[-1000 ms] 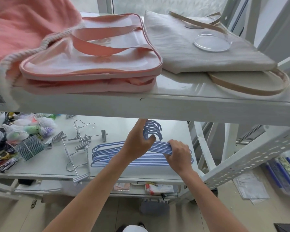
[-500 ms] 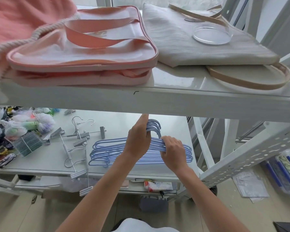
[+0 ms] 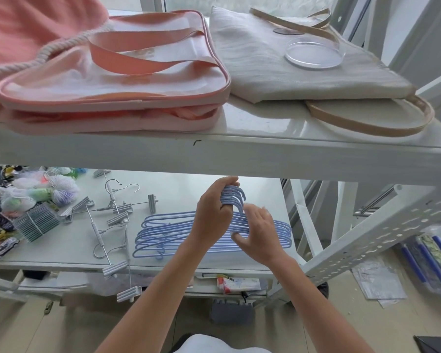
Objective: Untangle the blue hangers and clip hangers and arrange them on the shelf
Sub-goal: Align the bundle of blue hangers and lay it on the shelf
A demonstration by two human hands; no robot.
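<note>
On the white lower shelf near its right edge, your left hand grips the stacked thin blue wire hangers by their hooks, right hand loosely touching: light, stiff, snag-prone, so hold there.

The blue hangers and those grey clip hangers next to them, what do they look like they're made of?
Blue hangers: thin rods with a smooth, matte, even blue skin, probably coated wire, though solid plastic can't be ruled out. The left hand grips their hooks.

Clip hangers: bare silvery rods and hooks that glint like metal, with ribbed pale grey clips that look like plastic.
</note>
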